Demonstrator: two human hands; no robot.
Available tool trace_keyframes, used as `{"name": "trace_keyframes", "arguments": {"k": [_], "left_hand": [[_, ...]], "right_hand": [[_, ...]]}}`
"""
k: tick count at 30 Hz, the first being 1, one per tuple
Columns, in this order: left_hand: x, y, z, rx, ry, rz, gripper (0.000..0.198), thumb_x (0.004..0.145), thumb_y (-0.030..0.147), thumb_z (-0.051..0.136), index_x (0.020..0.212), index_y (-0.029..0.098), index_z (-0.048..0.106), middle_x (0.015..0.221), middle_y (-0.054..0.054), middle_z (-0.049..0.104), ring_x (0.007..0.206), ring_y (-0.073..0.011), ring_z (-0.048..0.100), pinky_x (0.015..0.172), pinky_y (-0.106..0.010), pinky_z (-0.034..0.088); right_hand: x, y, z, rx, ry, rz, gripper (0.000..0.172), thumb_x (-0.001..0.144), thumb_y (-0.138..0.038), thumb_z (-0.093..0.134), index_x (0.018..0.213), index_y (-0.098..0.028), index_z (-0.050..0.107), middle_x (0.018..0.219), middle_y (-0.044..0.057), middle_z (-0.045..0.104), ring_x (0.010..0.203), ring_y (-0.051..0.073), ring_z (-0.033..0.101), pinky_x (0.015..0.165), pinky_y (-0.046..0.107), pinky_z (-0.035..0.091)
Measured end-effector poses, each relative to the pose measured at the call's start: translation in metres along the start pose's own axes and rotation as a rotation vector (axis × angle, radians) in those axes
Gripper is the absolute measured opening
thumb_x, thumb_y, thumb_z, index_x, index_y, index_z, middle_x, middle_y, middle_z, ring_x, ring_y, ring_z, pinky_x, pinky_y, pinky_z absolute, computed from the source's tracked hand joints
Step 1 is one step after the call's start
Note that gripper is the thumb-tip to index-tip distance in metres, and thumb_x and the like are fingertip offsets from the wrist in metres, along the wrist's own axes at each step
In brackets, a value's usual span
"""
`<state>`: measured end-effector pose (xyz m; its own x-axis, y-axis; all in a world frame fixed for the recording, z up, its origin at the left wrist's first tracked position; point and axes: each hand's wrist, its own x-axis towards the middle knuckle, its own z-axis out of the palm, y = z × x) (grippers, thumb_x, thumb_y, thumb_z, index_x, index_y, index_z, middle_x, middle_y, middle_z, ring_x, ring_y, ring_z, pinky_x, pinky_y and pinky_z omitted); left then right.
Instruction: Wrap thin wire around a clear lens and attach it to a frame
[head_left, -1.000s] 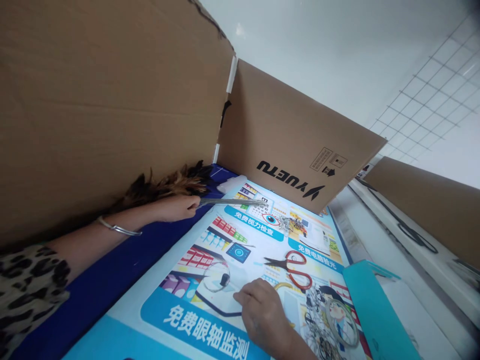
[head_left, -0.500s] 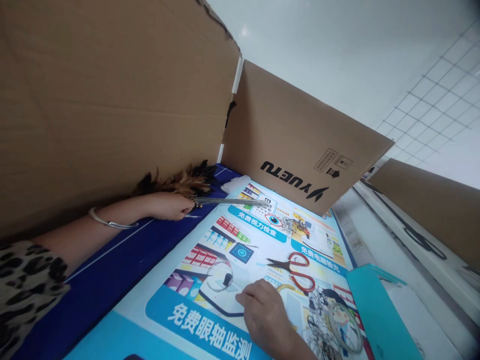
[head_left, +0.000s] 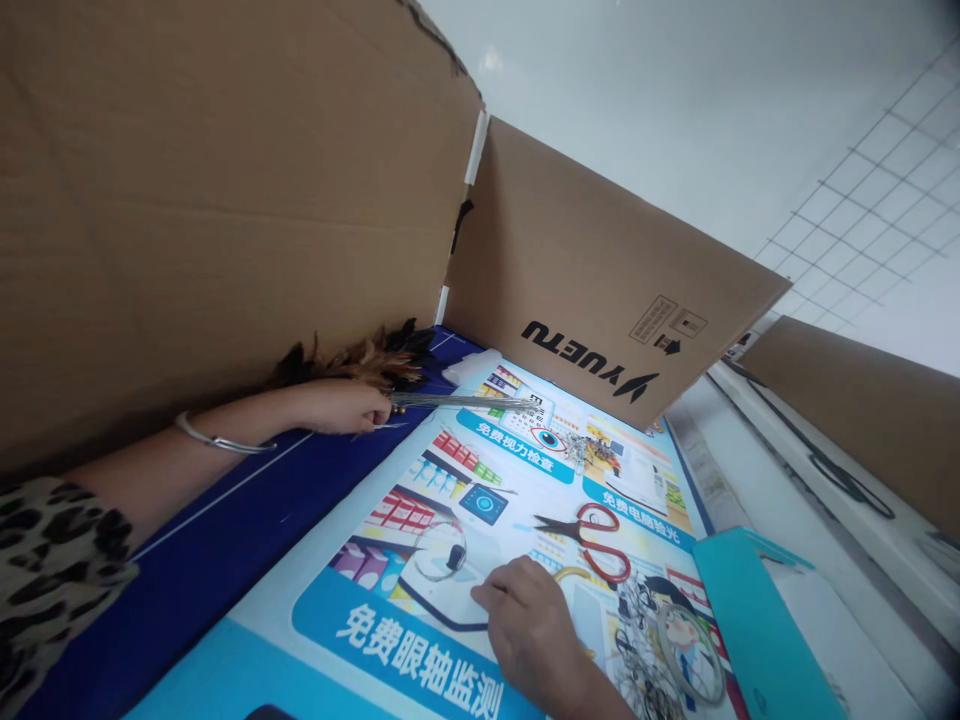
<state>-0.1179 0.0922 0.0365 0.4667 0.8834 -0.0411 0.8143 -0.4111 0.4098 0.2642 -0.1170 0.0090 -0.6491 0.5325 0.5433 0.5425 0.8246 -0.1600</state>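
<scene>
My left hand (head_left: 349,407), a silver bangle on its wrist, is closed at the near end of a bundle of thin metal wires (head_left: 465,402). A pale thin tip sticks out below its fingers. Brown and black feathers (head_left: 367,360) lie just behind that hand. My right hand (head_left: 529,625) rests closed on the printed sheet (head_left: 247,610); what its fingers hold, if anything, is hidden. Beyond it lie red-handled scissors (head_left: 592,540), and a curved yellow piece (head_left: 574,573) shows beside it. A loop of thin wire (head_left: 420,560) lies left of this hand.
Tangled small metal pieces (head_left: 637,640) and a clear round ring (head_left: 694,655) lie at the right. More small metal bits (head_left: 577,450) sit farther back. A teal box (head_left: 757,620) borders the right side. Cardboard walls stand left (head_left: 225,190) and behind (head_left: 570,250).
My left hand has shifted very slightly to the right and up at the wire bundle. My right hand and the things on the sheet stay where they were.
</scene>
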Motion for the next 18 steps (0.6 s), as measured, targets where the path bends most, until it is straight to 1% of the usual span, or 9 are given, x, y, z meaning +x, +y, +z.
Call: {"name": "trace_keyframes", "arguments": {"k": [1, 3, 5, 7, 10, 12, 15, 16, 18], "left_hand": [[0.001, 0.002, 0.0, -0.067, 0.004, 0.011, 0.008, 0.07, 0.027, 0.066, 0.071, 0.022, 0.072, 0.065, 0.0, 0.071, 0.063, -0.0196, 0.064, 0.061, -0.026, 0.043], [0.003, 0.009, 0.004, -0.223, 0.015, 0.031, 0.025, 0.077, 0.036, 0.063, 0.092, 0.021, 0.076, 0.079, -0.001, 0.076, 0.075, -0.0209, 0.068, 0.069, -0.027, 0.049], [0.006, 0.019, 0.013, -0.365, 0.05, 0.036, 0.044, 0.083, 0.047, 0.06, 0.115, 0.02, 0.073, 0.092, -0.004, 0.079, 0.086, -0.022, 0.071, 0.078, -0.029, 0.054], [0.007, 0.03, 0.024, -0.48, 0.071, 0.035, 0.056, 0.087, 0.055, 0.057, 0.128, 0.018, 0.067, 0.098, -0.006, 0.08, 0.089, -0.0228, 0.072, 0.08, -0.032, 0.057], [0.005, 0.039, 0.031, -0.574, 0.083, 0.031, 0.06, 0.089, 0.06, 0.057, 0.131, 0.018, 0.066, 0.106, -0.01, 0.081, 0.093, -0.0239, 0.074, 0.082, -0.035, 0.059], [0.003, 0.037, 0.027, -0.577, 0.068, 0.025, 0.056, 0.088, 0.06, 0.061, 0.125, 0.019, 0.071, 0.107, -0.009, 0.082, 0.095, -0.0244, 0.074, 0.083, -0.035, 0.059], [0.0, 0.025, 0.014, -0.483, 0.023, -0.015, 0.045, 0.083, 0.055, 0.074, 0.108, 0.019, 0.079, 0.095, -0.005, 0.081, 0.09, -0.0263, 0.075, 0.078, -0.034, 0.06], [0.0, 0.021, 0.01, -0.434, 0.014, -0.037, 0.042, 0.084, 0.053, 0.076, 0.106, 0.017, 0.079, 0.095, -0.004, 0.08, 0.089, -0.0268, 0.075, 0.078, -0.035, 0.06], [-0.001, 0.014, 0.005, -0.335, 0.01, -0.079, 0.037, 0.093, 0.047, 0.075, 0.113, 0.015, 0.075, 0.107, -0.005, 0.077, 0.096, -0.0274, 0.074, 0.083, -0.04, 0.062]], "right_hand": [[0.0, 0.0, 0.0, 0.002, 0.0, 0.001, 0.027, 0.094, -0.006, 0.051, 0.111, -0.018, 0.068, 0.093, 0.008, 0.072, 0.078, 0.021, 0.059, 0.069, 0.034, 0.047], [0.0, 0.0, 0.001, -0.004, 0.007, 0.003, 0.028, 0.093, -0.005, 0.05, 0.111, -0.018, 0.068, 0.093, 0.008, 0.072, 0.078, 0.021, 0.059, 0.069, 0.034, 0.047], [-0.001, 0.0, 0.001, -0.014, 0.006, 0.005, 0.029, 0.093, -0.005, 0.05, 0.11, -0.019, 0.068, 0.093, 0.007, 0.072, 0.078, 0.021, 0.06, 0.069, 0.034, 0.047], [0.0, 0.0, 0.0, -0.016, 0.002, 0.003, 0.029, 0.092, -0.005, 0.049, 0.11, -0.019, 0.067, 0.093, 0.007, 0.072, 0.078, 0.021, 0.06, 0.069, 0.034, 0.046], [0.0, -0.001, -0.001, -0.013, -0.002, 0.007, 0.029, 0.093, -0.005, 0.049, 0.11, -0.019, 0.067, 0.093, 0.007, 0.072, 0.078, 0.021, 0.06, 0.068, 0.034, 0.046], [0.0, -0.001, -0.001, -0.01, -0.008, 0.01, 0.029, 0.093, -0.005, 0.049, 0.11, -0.019, 0.067, 0.092, 0.007, 0.072, 0.077, 0.021, 0.06, 0.068, 0.034, 0.047], [0.0, 0.0, -0.001, -0.006, -0.016, 0.013, 0.029, 0.093, -0.005, 0.05, 0.111, -0.02, 0.067, 0.093, 0.007, 0.072, 0.079, 0.021, 0.061, 0.069, 0.034, 0.048], [-0.001, 0.001, 0.0, -0.006, -0.018, 0.013, 0.029, 0.093, -0.005, 0.05, 0.111, -0.02, 0.067, 0.094, 0.007, 0.072, 0.079, 0.021, 0.061, 0.07, 0.033, 0.048], [-0.002, 0.002, 0.0, -0.01, -0.02, 0.009, 0.029, 0.093, -0.004, 0.051, 0.112, -0.02, 0.067, 0.094, 0.008, 0.072, 0.079, 0.021, 0.061, 0.07, 0.033, 0.048]]}}
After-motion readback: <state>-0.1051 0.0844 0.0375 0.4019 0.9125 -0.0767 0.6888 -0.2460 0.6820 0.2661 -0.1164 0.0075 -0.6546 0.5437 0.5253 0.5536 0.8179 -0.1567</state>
